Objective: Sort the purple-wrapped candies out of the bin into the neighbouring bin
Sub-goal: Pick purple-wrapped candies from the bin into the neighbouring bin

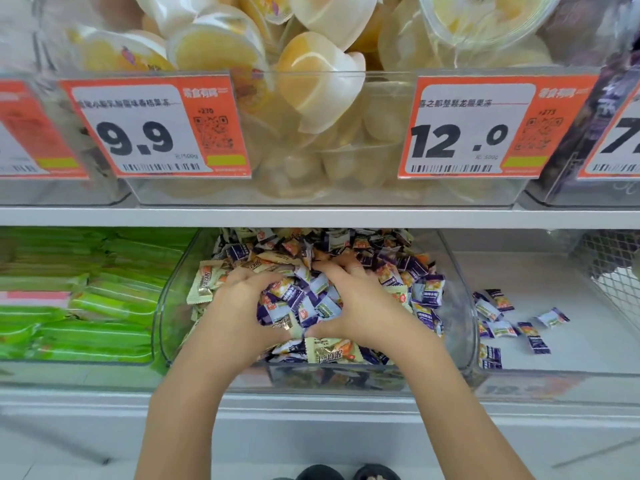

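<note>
Cupping a loose heap of purple-wrapped candies [304,303] in the clear middle bin [460,306], the left hand [239,306] and right hand [360,303] are curling around light, crinkly, slippery packets, likely best scooped underneath toward the neighbouring bin [554,372].

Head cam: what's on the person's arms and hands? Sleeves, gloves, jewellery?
Both forearms are bare as far as the frame shows: no sleeves, no gloves, no watch. The left hand wears nothing visible. The right hand may have a thin ring on one finger, too blurred to confirm.
</note>
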Available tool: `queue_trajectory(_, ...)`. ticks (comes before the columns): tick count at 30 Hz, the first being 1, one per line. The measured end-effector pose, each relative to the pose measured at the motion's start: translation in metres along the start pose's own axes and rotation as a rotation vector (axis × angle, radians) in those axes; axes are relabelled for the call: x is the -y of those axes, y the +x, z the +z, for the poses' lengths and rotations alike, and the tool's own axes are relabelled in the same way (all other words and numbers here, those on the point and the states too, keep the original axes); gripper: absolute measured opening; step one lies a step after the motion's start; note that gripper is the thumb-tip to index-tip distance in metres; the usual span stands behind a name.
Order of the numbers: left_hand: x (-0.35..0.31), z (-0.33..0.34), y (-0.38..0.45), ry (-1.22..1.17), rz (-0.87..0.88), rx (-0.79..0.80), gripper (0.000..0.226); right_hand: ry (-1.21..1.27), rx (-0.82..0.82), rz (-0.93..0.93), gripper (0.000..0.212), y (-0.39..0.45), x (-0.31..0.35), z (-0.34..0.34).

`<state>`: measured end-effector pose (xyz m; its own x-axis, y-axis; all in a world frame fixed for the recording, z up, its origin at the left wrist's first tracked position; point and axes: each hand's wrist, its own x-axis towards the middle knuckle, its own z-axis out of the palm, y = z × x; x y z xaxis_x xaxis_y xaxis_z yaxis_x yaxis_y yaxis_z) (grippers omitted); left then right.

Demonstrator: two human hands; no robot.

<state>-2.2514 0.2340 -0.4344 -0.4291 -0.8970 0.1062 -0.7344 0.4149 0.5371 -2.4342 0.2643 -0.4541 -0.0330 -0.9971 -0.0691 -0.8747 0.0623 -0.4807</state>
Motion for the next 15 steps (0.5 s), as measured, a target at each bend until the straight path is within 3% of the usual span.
queue_trajectory(5,-0.001,0.006,0.003,-0.003,0.031,-0.001,0.07,0.163,-0.001,-0.026,0.055,0.003,0.001,-0.001)
queue_trajectory(9,0.0,0.009,0.007,-0.018,0.036,-0.015,0.067,0.181,-0.049,-0.054,0.046,0.004,0.001,-0.001)
queue_trajectory(15,-0.012,0.018,0.008,0.002,0.053,-0.114,0.072,0.299,-0.106,-0.101,0.014,0.001,0.0,-0.006)
